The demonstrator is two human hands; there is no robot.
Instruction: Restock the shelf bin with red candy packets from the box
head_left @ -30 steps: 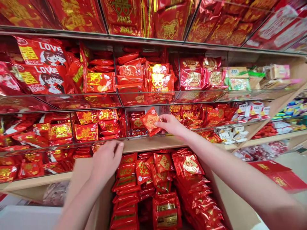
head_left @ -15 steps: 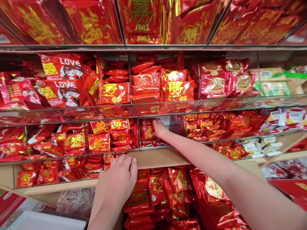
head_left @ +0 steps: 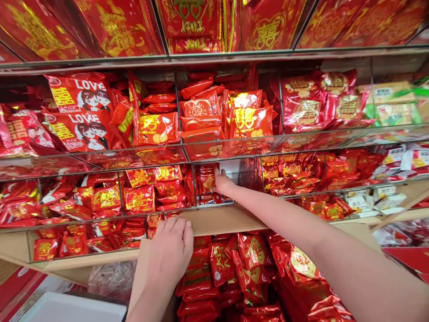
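Observation:
My right hand [head_left: 223,182] reaches into a shelf compartment in the lower row. It is closed at the right side of a stack of small red packets [head_left: 207,178] standing against the left divider; some of its fingers are hidden. My left hand [head_left: 173,243] is wrapped over the upper left edge of an open cardboard box [head_left: 140,264]. Inside that box, below the shelf, lie many red foil packets [head_left: 223,266] with gold print.
Clear dividers and a clear front strip [head_left: 228,147] bound the compartments. Red packets with gold characters [head_left: 139,199] fill the bin to the left, and more red packets [head_left: 284,172] lie to the right. A white tray [head_left: 73,308] is at bottom left.
The view has shifted slightly. My right hand stays at the stack in the compartment, and my left hand keeps its place on the box edge.

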